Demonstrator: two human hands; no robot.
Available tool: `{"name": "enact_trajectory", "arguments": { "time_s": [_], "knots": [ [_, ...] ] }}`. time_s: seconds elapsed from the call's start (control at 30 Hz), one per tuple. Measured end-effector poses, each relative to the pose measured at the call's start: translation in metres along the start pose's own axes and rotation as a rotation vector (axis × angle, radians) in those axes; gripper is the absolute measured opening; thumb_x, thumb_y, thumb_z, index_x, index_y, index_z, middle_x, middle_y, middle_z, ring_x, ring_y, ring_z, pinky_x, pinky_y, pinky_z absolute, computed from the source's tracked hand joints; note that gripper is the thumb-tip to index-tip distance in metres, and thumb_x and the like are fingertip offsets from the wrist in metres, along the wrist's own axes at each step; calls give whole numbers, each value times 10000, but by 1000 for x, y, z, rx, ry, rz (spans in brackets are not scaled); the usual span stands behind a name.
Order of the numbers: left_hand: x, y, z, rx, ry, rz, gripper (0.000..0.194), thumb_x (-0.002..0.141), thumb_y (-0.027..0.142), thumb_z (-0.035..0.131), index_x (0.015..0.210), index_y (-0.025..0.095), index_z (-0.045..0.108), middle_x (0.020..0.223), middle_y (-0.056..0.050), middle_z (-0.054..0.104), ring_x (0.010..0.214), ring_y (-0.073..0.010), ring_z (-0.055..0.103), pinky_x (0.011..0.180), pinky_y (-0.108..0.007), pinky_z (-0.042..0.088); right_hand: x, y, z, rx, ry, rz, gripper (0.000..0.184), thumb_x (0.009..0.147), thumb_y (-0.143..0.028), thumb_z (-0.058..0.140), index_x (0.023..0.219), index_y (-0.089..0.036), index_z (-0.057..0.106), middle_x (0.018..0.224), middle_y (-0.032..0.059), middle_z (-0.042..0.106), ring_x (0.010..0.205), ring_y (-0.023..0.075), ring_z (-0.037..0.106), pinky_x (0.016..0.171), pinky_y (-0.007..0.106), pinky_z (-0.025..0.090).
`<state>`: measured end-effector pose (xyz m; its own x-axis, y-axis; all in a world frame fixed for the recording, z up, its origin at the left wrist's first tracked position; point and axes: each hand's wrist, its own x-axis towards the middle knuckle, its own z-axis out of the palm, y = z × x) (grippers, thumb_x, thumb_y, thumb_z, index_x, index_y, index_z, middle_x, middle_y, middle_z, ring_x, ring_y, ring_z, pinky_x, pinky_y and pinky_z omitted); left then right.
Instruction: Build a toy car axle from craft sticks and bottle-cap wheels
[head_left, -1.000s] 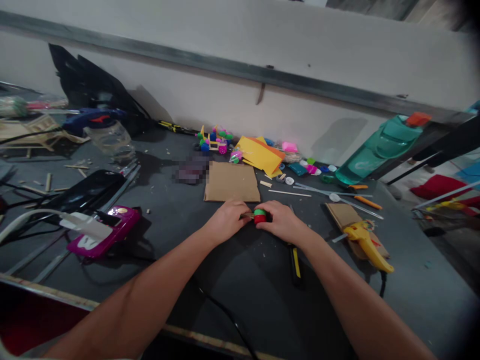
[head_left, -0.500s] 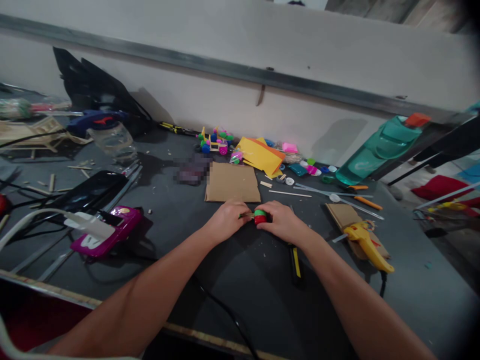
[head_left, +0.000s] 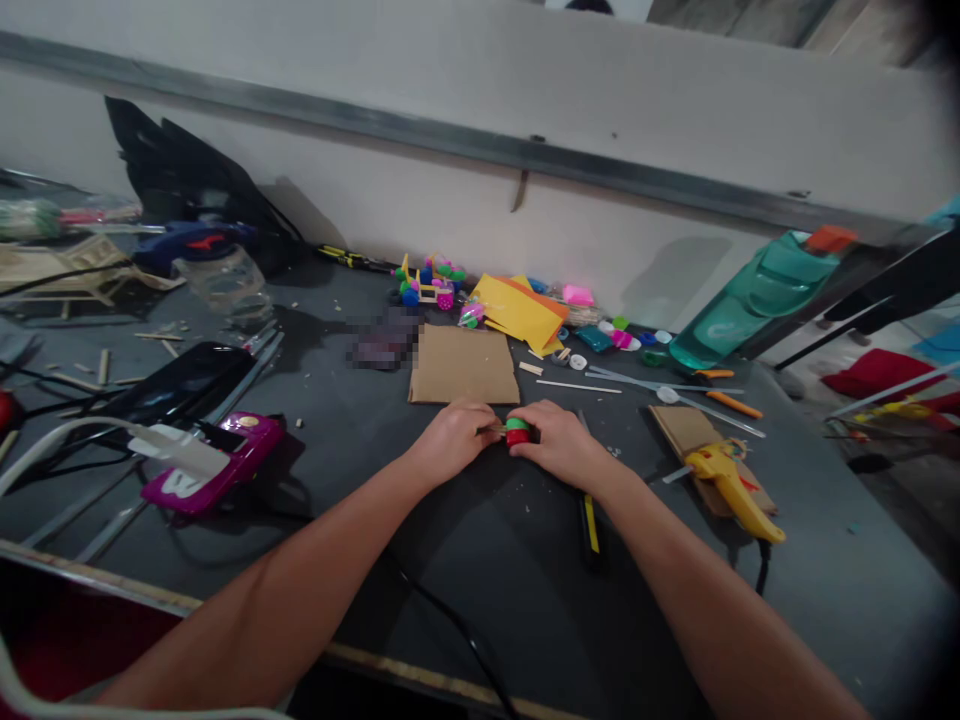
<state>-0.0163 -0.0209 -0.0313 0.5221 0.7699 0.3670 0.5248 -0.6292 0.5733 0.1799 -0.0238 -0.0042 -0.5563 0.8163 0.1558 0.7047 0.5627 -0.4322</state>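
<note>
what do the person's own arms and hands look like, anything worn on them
The left grip and the right grip are plain human hands, with no gloves to be seen. The left forearm and the right forearm look bare, with no sleeve, watch or bracelet visible. Rings can't be ruled out, as some fingers are hidden.

The table (head_left: 480, 545) has a dark grey top. In its middle lies 1 square piece of cardboard (head_left: 465, 366), and behind this is a pile of yellow and orange paper (head_left: 521, 312). At the right stands 1 green bottle (head_left: 739, 312). Nearer to the front edge lies 1 black and yellow knife (head_left: 591, 525); at the left is a purple socket box (head_left: 251, 455).
</note>
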Motion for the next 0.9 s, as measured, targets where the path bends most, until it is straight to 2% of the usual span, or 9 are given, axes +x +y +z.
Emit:
{"name": "enact_trajectory", "arguments": {
  "time_s": [0.37,0.63,0.73,0.9],
  "knots": [
    [1,-2,2,41,-4,57,129,844,165,568,781,180,679,833,-22,679,832,-165,599,783,-298,455,-1,-7,1,-5,6,23,265,690,-185,740,934,-208,639,922,37,676,895,214,562,808,341,428],
    [0,2,1,10,-6,9,123,842,181,566,796,181,680,847,-31,680,855,-172,602,801,-306,457,-1,-5,2,17,10,34,275,689,-204,735,945,-196,635,941,52,677,902,221,559,815,359,427],
    [-1,5,0,17,-13,-29,84,817,193,601,867,186,669,896,-35,675,885,-187,595,822,-323,457,-2,-2,3,40,17,15,324,689,-205,728,997,-207,626,976,52,664,932,220,558,840,377,423],
    [-6,4,-16,90,-30,-63,518,719,319,716,1198,198,563,1177,-94,600,1106,-256,521,969,-398,393,-4,1,1,19,17,38,471,678,-263,741,1120,-203,589,1065,81,637,1008,240,542,878,402,418]
  ]
}}
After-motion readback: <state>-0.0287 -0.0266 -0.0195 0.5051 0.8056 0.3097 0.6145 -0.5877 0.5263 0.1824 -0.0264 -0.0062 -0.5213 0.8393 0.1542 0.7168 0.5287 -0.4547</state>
